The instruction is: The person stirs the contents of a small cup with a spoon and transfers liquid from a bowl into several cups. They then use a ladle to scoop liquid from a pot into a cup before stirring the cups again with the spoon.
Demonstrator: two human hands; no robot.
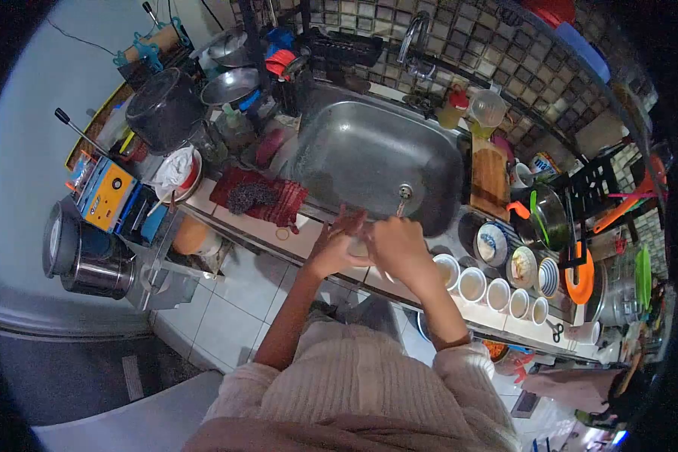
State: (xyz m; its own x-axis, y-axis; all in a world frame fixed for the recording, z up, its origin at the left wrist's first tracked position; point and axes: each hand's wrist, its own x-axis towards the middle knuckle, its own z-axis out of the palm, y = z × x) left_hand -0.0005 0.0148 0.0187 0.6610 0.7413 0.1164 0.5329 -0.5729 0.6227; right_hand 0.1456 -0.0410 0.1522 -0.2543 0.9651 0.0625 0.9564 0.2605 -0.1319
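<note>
Over the front edge of the sink (331, 120), my left hand (333, 245) is wrapped round a small whitish cup (359, 248), mostly hidden by my fingers. Close beside it, my right hand (399, 245) is closed on a thin metal utensil, probably a spoon, whose handle (401, 206) sticks up from the fist. The utensil's other end is hidden. To the right of my right hand, several white cups (472, 285) stand in a row along the counter edge, with pale contents.
A dark scrubbing mesh (250, 197) lies on a red cloth (288, 202) to the left. Right of the sink are a wooden board (490, 177), several bowls (492, 244), a pot with a green utensil (551, 218) and scissors (555, 330). The faucet (414, 41) rises behind.
</note>
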